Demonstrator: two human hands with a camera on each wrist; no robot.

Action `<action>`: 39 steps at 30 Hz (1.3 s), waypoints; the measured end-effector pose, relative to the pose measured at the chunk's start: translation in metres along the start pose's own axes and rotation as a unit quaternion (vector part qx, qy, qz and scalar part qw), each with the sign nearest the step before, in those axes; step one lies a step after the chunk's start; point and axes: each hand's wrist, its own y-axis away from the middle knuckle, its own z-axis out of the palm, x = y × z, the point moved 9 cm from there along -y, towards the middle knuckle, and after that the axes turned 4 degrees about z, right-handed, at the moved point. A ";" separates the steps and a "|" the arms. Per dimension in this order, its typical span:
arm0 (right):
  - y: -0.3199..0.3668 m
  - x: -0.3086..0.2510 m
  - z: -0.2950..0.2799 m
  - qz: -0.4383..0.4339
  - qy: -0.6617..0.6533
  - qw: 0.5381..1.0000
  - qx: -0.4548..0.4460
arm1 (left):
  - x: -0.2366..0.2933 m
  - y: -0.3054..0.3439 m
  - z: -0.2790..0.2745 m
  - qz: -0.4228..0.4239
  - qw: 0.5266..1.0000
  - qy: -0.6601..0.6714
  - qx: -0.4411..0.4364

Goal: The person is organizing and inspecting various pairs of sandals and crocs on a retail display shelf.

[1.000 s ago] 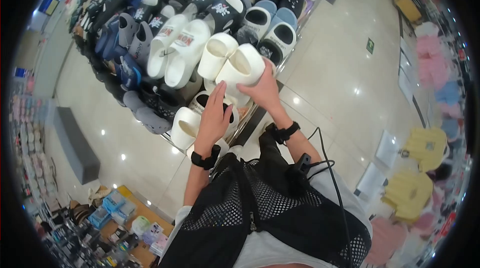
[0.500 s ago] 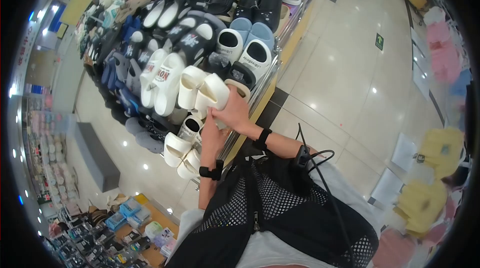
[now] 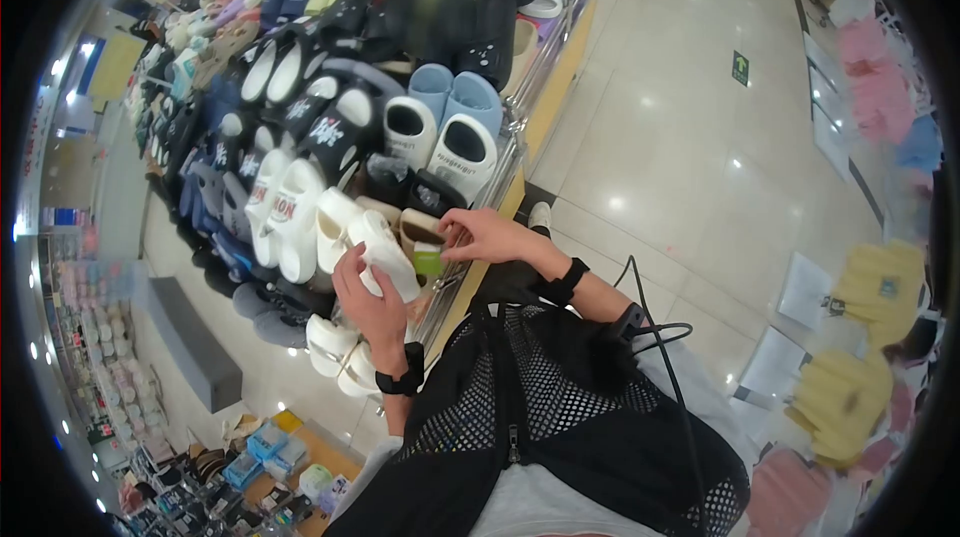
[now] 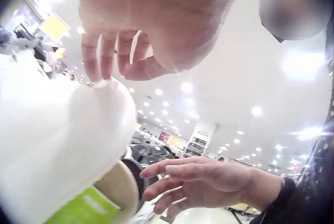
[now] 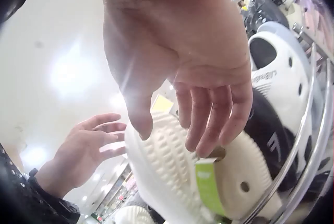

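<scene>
In the head view, a pair of plain white slides (image 3: 388, 255) sits at the display's near edge. My left hand (image 3: 372, 302) is at the nearer slide, and its fingertips touch the white edge in the left wrist view. The textured sole (image 5: 166, 156) of that slide faces the right wrist camera. Just to the right, my right hand (image 3: 492, 237) hovers with loosely bent fingers beside a beige slipper (image 3: 418, 226). A green tag (image 3: 428, 260) shows on this slipper. In the right wrist view, the right fingertips hang right above that tag, holding nothing.
White slides with red lettering (image 3: 290, 207) lie left of the hands. White-and-blue clogs (image 3: 465, 152) and many dark slippers stand farther back. A metal rail (image 3: 505, 152) borders the display's right side. Below, another white pair (image 3: 335, 352) rests near the corner. Tiled floor (image 3: 660, 157) stretches to the right.
My right hand has let go of the white slide and moved right, over to the beige slipper. The left hand has come up against the white slide. The head view has shifted.
</scene>
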 end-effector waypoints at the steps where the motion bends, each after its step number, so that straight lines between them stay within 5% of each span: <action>1: 0.003 0.011 -0.017 0.016 -0.021 0.999 0.020 | 0.017 -0.010 0.007 -0.005 1.000 -0.017 0.016; 4: 0.014 0.040 -0.069 0.036 -0.049 0.996 0.062 | 0.049 -0.039 0.038 0.067 0.993 -0.077 0.051; 9: 0.035 0.085 -0.159 0.103 -0.055 0.979 0.166 | 0.084 -0.084 0.079 0.046 0.977 -0.169 0.122; 10: 0.040 0.090 -0.192 0.138 -0.041 0.974 0.174 | 0.085 -0.100 0.102 0.025 0.991 -0.038 0.128; 20: 0.025 0.142 -0.291 0.212 -0.011 0.963 0.167 | 0.080 -0.173 0.219 -0.059 0.993 0.102 0.002; 24: 0.022 0.168 -0.316 0.231 -0.053 0.951 0.197 | 0.072 -0.187 0.250 -0.032 0.994 0.090 -0.044; 33: -0.022 0.185 -0.366 0.181 -0.115 0.965 0.151 | 0.089 -0.221 0.286 -0.013 0.996 0.009 -0.086; 39: -0.057 0.198 -0.450 0.139 -0.133 0.977 0.096 | 0.164 -0.285 0.354 0.011 0.998 0.033 -0.058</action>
